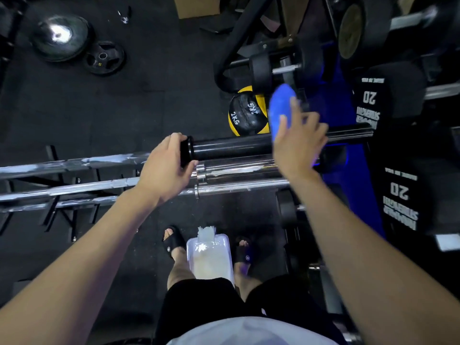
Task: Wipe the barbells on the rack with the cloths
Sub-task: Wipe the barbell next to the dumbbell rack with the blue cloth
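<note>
Three barbells lie side by side on a low black rack (53,215). The top barbell has a black sleeve (229,145) running right; below it lie two chrome barbells (239,170) with whitish smears. My left hand (165,168) grips the black collar at the inner end of the black sleeve. My right hand (296,143) holds a blue cloth (281,108) over the black sleeve, a little right of its middle; the cloth sticks up beyond my fingers and looks blurred. Whether the cloth touches the sleeve I cannot tell.
A white tub (211,257) with a pale cloth at its far end sits on the floor between my sandalled feet. A yellow-and-black 2 kg ball (246,113) lies beyond the bars. Weight plates (104,58) lie far left; black 20 bumper plates (398,195) stand right.
</note>
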